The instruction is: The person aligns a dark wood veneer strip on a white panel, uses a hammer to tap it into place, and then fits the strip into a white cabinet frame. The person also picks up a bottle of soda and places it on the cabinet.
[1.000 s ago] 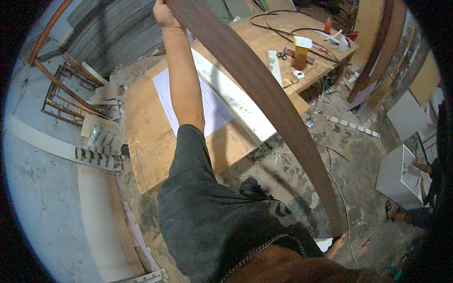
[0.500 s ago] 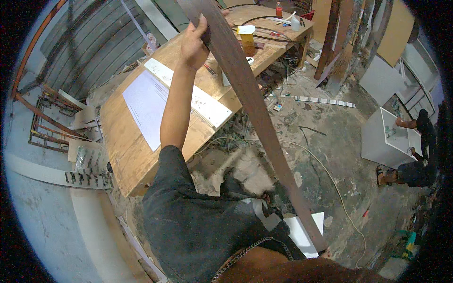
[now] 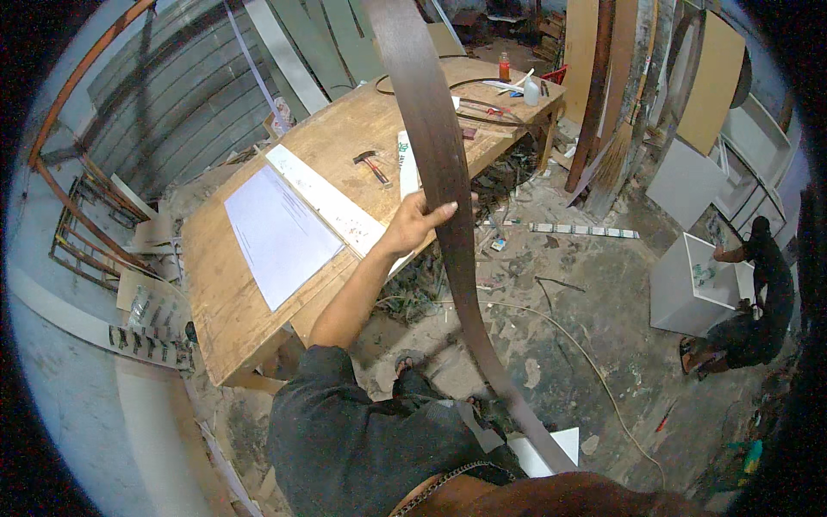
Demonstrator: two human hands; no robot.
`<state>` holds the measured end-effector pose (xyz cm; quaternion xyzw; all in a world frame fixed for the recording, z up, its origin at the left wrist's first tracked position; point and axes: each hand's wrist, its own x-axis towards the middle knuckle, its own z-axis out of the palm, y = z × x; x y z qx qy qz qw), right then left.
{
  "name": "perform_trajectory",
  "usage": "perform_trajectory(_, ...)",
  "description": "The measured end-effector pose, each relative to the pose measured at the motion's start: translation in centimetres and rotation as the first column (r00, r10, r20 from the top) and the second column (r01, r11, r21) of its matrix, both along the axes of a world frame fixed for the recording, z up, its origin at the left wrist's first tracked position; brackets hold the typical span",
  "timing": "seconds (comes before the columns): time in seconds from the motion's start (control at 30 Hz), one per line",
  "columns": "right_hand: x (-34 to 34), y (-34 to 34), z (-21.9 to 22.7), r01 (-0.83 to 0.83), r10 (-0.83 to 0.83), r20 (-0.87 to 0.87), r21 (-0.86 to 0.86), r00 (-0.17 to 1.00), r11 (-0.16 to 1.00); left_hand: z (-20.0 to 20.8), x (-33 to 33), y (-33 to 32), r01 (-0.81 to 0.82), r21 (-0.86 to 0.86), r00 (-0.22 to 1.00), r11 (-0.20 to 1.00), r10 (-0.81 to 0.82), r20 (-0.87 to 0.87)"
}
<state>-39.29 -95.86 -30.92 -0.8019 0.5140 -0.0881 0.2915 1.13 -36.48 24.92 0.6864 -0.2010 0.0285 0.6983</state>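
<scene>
A long dark brown board [image 3: 461, 267] runs from the top of the view down past my body to the lower edge, looking curved in this lens. About midway along it, my left hand [image 3: 418, 226] is closed on its left edge, the thumb lying over the front face and the fingers mostly behind. The board's lower end is hidden by my right shoulder, and my right hand does not show. Beside that lower end, a piece of white panel [image 3: 564, 446] shows. Beyond my left hand stands the wooden workbench [image 3: 345, 129].
On the bench lie a white panel [image 3: 276, 237], a narrow white strip [image 3: 314, 194] and a hammer [image 3: 372, 166]. A red bottle [image 3: 504, 66] stands at its far end. A cable [image 3: 594, 362] crosses the floor. At right, a co-worker [image 3: 762, 293] bends by a white cabinet [image 3: 689, 284].
My left hand has come down and right, nearer my body, still gripping the brown board. The board's upper part has swung right. My right hand's fingertips have gone from view.
</scene>
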Motion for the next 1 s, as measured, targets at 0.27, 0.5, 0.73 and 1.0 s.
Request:
perform_trajectory(0.27, 1.5, -0.3, 0.4, -0.053, 0.053, 0.0, -0.047, 0.999, 0.998, -5.8, -4.1, 0.0, -0.033, 0.285, 0.988, 0.958, 0.074, -0.132)
perform_trajectory(0.5, -0.4, -1.9, 0.5, -0.033, 0.036, 0.023, -0.114, 0.999, 0.993, -9.5, -6.9, 0.2, 0.006, 0.311, 0.992, 0.95, 0.033, -0.119)
perform_trajectory(0.73, -2.9, -3.8, -0.5, -0.204, 0.195, -0.062, -0.242, 0.979, 0.949, -11.7, -8.7, 0.5, -0.023, 0.281, 0.995, 0.959, 0.05, -0.09)
perform_trajectory(1.0, -2.3, -2.7, -2.7, -0.033, 0.006, -0.121, -0.222, 0.993, 0.974, -12.8, -9.9, 1.3, -0.006, 0.319, 0.985, 0.948, 0.061, -0.162)
